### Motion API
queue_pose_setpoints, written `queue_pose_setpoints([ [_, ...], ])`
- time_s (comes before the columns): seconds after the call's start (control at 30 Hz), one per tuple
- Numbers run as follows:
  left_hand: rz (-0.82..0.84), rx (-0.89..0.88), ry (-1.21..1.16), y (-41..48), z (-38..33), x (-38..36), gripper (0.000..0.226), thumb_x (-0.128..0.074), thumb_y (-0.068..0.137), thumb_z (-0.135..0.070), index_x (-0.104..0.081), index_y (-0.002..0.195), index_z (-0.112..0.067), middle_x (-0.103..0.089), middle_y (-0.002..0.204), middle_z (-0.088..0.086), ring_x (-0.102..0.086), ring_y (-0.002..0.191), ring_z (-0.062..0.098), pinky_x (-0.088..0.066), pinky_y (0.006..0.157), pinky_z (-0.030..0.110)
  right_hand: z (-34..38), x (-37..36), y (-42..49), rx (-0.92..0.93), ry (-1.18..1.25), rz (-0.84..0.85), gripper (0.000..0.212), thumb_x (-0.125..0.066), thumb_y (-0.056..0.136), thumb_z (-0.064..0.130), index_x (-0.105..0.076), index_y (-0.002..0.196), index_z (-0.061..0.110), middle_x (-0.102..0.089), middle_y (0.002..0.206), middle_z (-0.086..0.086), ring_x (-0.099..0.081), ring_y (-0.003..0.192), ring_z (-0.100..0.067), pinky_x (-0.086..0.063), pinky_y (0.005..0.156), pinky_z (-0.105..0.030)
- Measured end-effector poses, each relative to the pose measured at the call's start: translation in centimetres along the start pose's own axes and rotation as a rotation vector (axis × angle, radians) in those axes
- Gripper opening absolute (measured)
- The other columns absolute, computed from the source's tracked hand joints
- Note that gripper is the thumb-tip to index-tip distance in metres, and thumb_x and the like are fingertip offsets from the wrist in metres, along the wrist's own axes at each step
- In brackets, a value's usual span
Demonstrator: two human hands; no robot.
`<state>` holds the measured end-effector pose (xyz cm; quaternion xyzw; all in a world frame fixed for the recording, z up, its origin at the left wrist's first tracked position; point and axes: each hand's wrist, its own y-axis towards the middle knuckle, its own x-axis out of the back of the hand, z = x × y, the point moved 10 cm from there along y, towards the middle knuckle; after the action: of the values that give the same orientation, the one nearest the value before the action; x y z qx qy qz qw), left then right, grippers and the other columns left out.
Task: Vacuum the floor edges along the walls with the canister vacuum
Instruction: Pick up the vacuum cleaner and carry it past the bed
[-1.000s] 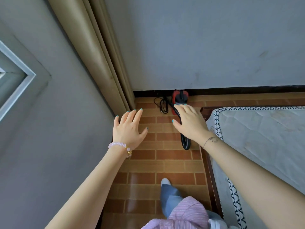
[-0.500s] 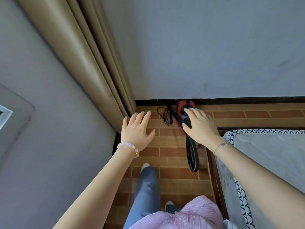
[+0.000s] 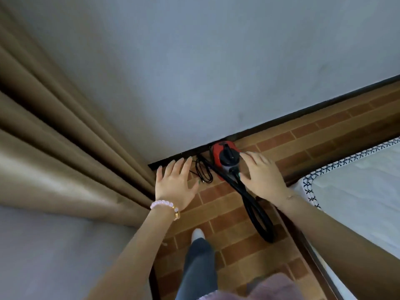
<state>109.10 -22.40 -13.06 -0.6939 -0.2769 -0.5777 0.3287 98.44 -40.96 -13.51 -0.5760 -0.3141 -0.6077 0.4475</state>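
Brick floor (image 3: 227,215) at the wall (image 3: 216,83): left hand (image 3: 175,187), right hand (image 3: 262,178) flank the vacuum (image 3: 227,156), fingers (image 3: 172,167) spread, seemingly empty.

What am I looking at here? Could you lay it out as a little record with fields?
machine: red canister vacuum on the floor against the baseboard
hose: black, looping back across the floor
cord: black, bundled left of the vacuum
left hand: open, holding nothing, near the cord
right hand: open beside the vacuum; contact unclear
surroundings: curtain at left, mattress at right
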Motion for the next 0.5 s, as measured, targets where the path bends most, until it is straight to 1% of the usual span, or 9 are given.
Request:
queue_pose_setpoints([
  [0.1,0.053,-0.086,0.012,3.8,-0.1,-1.4,0.065,-0.035,0.094,-0.053,-0.013,0.150,-0.029,-0.024,0.156,-0.005,-0.017,0.145,0.018,-0.010,0.119,0.044,-1.4,-1.4,1.1,-0.107,0.082,-0.060,0.055,-0.060,0.085,0.034,-0.053,0.132,0.008,-0.055,0.133,-0.010,-0.052,0.124,-0.030,-0.046,0.094,-0.045],
  [0.17,0.086,-0.148,0.026,6.1,-0.7,-2.5,0.066,-0.037,0.093,-0.052,-0.014,0.150,-0.028,-0.025,0.155,-0.005,-0.018,0.144,0.017,-0.013,0.118,0.044,-2.5,-2.8,1.5,-0.181,0.106,-0.061,0.054,-0.066,0.082,0.031,-0.056,0.129,0.007,-0.058,0.129,-0.011,-0.055,0.120,-0.032,-0.048,0.091,-0.048],
  [0.33,0.161,-0.277,0.053,10.8,-2.6,-6.3,0.069,-0.042,0.092,-0.053,-0.016,0.150,-0.027,-0.027,0.154,-0.005,-0.021,0.143,0.016,-0.017,0.117,0.043,-5.1,-6.4,3.2,-0.327,0.157,-0.046,0.056,-0.065,0.083,0.032,-0.053,0.133,0.008,-0.055,0.134,-0.010,-0.051,0.126,-0.030,-0.046,0.097,-0.049],
  [0.43,0.174,-0.309,0.050,13.6,-3.2,-9.0,0.070,-0.044,0.091,-0.053,-0.018,0.150,-0.026,-0.030,0.153,-0.004,-0.024,0.142,0.017,-0.019,0.116,0.043,-6.2,-9.6,5.1,-0.365,0.181,0.013,0.058,-0.058,0.088,0.033,-0.043,0.140,0.012,-0.046,0.143,-0.006,-0.040,0.135,-0.026,-0.038,0.105,-0.047],
  [0.5,0.191,-0.316,0.045,15.4,-3.4,-11.1,0.070,-0.046,0.090,-0.051,-0.019,0.150,-0.025,-0.032,0.153,-0.003,-0.026,0.142,0.017,-0.020,0.115,0.042,-7.0,-12.4,6.6,-0.370,0.178,0.064,0.059,-0.057,0.089,0.033,-0.040,0.142,0.013,-0.043,0.145,-0.005,-0.037,0.137,-0.025,-0.036,0.107,-0.047],
])
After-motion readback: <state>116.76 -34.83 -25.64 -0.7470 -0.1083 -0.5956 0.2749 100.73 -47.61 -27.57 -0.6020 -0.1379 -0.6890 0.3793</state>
